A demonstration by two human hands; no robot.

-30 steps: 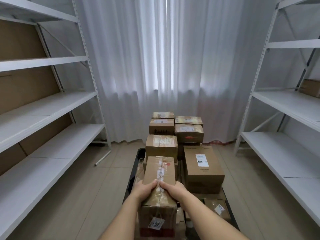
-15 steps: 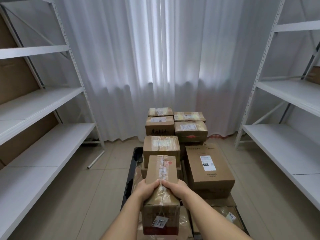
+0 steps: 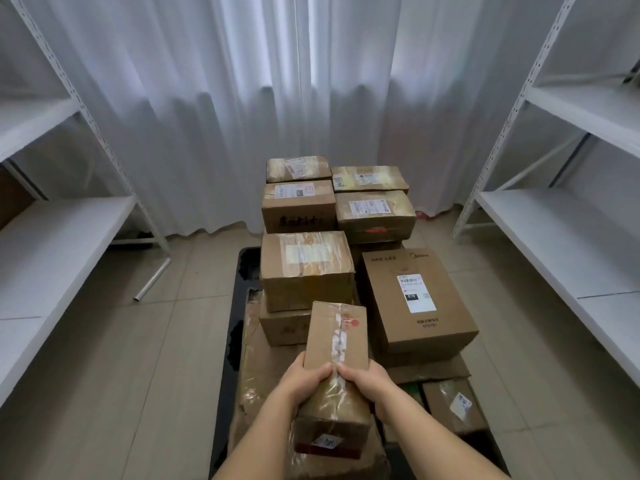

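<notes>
A long narrow cardboard box [image 3: 337, 336] with tape down its top lies lengthwise on top of the stack of parcels. My left hand [image 3: 304, 377] grips its left side and my right hand [image 3: 363, 379] grips its right side, thumbs meeting over the taped seam. Its near end carries a small white label and a red stripe. Beneath and beyond it several brown cardboard boxes sit on a black cart [image 3: 242, 268], among them a large box with a white shipping label [image 3: 415, 299] and a taped box [image 3: 306, 268] straight ahead.
White metal shelving [image 3: 52, 244] lines the left wall and a second shelving rack [image 3: 568, 237] lines the right. White curtains [image 3: 311, 98] hang behind the cart. A loose metal tube [image 3: 152, 278] lies on the tiled floor by the left rack's foot.
The view has moved closer and tilted down, so the boxes look larger. Both hands keep the same hold on the narrow box, which sits slightly further right in the view.
</notes>
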